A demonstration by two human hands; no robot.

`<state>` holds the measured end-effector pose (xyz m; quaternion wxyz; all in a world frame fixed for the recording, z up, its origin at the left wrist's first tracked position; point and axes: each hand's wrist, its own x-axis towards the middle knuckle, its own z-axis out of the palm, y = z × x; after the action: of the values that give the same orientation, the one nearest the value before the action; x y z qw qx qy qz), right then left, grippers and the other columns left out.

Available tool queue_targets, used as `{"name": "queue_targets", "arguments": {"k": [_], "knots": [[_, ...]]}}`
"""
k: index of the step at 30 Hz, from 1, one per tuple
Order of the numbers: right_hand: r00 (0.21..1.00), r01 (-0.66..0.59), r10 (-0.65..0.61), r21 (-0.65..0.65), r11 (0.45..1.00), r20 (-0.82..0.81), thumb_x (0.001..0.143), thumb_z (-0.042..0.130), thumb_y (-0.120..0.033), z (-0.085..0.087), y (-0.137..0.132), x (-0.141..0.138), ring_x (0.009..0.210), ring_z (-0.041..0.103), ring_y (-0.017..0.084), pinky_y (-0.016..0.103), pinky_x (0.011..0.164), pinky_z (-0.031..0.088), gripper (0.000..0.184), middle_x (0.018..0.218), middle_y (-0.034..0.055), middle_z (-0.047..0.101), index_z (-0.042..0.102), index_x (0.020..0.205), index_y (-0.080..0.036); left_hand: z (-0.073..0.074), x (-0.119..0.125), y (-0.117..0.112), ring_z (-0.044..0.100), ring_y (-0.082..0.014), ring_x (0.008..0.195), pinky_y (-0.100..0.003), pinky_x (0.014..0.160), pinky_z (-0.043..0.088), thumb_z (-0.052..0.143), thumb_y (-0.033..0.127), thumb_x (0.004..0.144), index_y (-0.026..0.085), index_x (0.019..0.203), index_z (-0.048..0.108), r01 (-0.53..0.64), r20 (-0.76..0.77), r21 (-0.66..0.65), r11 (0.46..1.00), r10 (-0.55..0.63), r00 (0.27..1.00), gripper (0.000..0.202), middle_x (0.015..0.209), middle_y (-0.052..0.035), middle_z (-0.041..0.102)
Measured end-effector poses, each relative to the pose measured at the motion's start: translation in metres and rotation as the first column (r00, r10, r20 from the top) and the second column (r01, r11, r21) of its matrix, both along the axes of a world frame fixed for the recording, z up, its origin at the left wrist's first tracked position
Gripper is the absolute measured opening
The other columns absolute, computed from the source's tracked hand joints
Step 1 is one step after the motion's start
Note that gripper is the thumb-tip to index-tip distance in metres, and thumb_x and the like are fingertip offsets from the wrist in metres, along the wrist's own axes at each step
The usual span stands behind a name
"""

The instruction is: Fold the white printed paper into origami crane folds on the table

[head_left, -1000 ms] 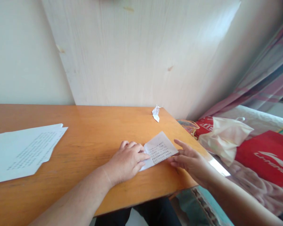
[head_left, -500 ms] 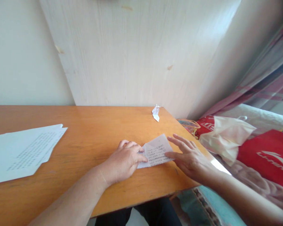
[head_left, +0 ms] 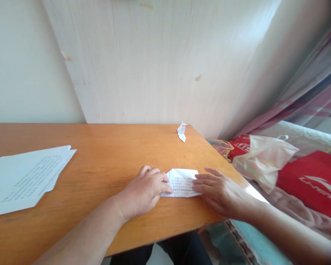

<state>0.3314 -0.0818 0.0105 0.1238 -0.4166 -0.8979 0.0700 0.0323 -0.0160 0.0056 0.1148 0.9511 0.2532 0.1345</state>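
Note:
A small folded sheet of printed paper (head_left: 182, 184) lies near the front of the wooden table. At its left end is my left hand (head_left: 149, 187), fingers curled and thumb and forefinger gripping the edge. My right hand (head_left: 219, 189) rests over the right end, fingers stretched out and flat, the fingertips on the print. Its palm covers part of that end. Beyond both hands, by the table's back right corner, stands a small folded paper figure (head_left: 181, 131) that resembles a crane.
Several loose printed sheets (head_left: 24, 176) are piled at the left of the table (head_left: 113, 147). A pale panel (head_left: 143, 66) leans at the back. Past the right table edge are a red bag (head_left: 311, 184), a cream plastic bag (head_left: 262, 158) and bedding.
The paper's raised right part has gone down flat, making a lower, straighter shape. My right hand has moved from the right corner onto the paper, fingers flatter. My left hand keeps its place.

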Motion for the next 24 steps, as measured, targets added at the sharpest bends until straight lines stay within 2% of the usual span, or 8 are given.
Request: {"name": "queue_targets", "arguments": {"k": [6,10,16,21,24], "knots": [[0.992,-0.001,-0.010,-0.093,0.996,-0.123,0.091,0.060,-0.019,0.005,0.002,0.001,0.119,0.062,0.026,0.050,0.109,0.042,0.031,0.122,0.0048,0.072,0.074,0.115,-0.031,-0.001,0.002,-0.001,0.055,-0.0211,0.098,-0.036,0.087,0.043,0.052,0.004,0.086,0.030,0.105,0.073,0.008,0.017,-0.035,0.999,-0.007,1.000,0.038,0.103,-0.0025,0.065],[0.988,0.009,-0.029,-0.131,0.991,-0.152,0.091,0.062,-0.023,0.003,0.007,0.004,0.114,0.065,0.024,0.047,0.106,0.046,0.029,0.120,0.0044,0.072,0.073,0.116,-0.031,0.004,0.003,-0.003,0.056,-0.0204,0.096,-0.034,0.084,0.042,0.054,0.002,0.084,0.034,0.105,0.073,0.015,-0.020,-0.039,0.999,-0.016,1.000,0.042,0.100,-0.0008,0.064],[0.967,0.032,-0.086,-0.219,0.975,-0.239,0.084,0.062,-0.011,0.010,0.009,0.003,0.113,0.065,0.023,0.042,0.103,0.049,0.037,0.121,0.0033,0.071,0.073,0.114,-0.030,0.007,0.003,-0.006,0.055,-0.0198,0.096,-0.035,0.085,0.038,0.053,0.002,0.085,0.041,0.105,0.074,0.022,-0.017,-0.006,1.000,-0.022,1.000,0.048,0.099,0.0004,0.063],[0.975,0.016,-0.072,-0.260,0.965,-0.209,0.084,0.060,-0.011,0.013,0.015,0.007,0.115,0.063,0.023,0.043,0.105,0.047,0.034,0.119,0.0025,0.072,0.072,0.110,-0.029,0.009,0.004,-0.008,0.055,-0.0204,0.093,-0.035,0.083,0.039,0.054,0.006,0.085,0.033,0.096,0.074,0.025,-0.026,-0.033,0.999,-0.026,0.999,0.036,0.098,-0.0008,0.063],[0.978,-0.003,-0.048,-0.245,0.970,-0.203,0.085,0.059,-0.012,0.012,0.019,0.009,0.116,0.063,0.022,0.043,0.105,0.047,0.032,0.121,0.0029,0.071,0.072,0.109,-0.028,0.008,0.005,-0.008,0.055,-0.0207,0.094,-0.035,0.083,0.040,0.054,0.005,0.085,0.031,0.097,0.073,0.028,-0.014,-0.060,0.998,-0.029,0.999,0.035,0.099,-0.0011,0.063]]}}
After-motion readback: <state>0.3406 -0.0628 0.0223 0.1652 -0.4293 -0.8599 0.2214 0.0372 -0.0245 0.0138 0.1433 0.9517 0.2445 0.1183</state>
